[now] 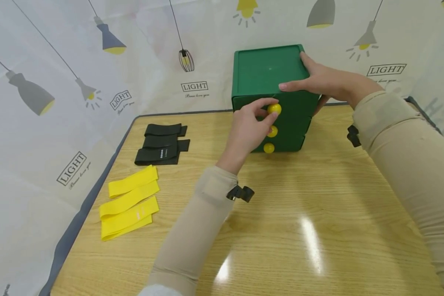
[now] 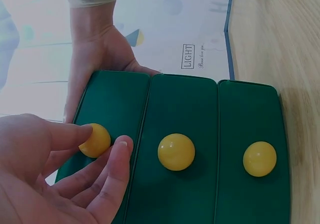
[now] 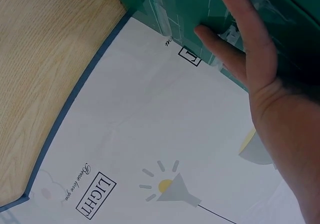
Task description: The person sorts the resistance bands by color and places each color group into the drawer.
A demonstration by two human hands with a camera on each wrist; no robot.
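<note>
Left hand pinches top knob; right hand, at knob's two o'clock, straight-fingered on green cabinet. Likely opening; calls for six-o'clock pull.

A folded black strip lies on the wood-grained table, just beside a folded yellow strip (both bear pale marks). Behind rises a whitish sheet printed with lamps and "LIGHT".

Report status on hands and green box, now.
Left hand pinches top yellow knob; right hand rests on green box. All three drawers look shut. Black bands and yellow bands off left, out of the way.
</note>
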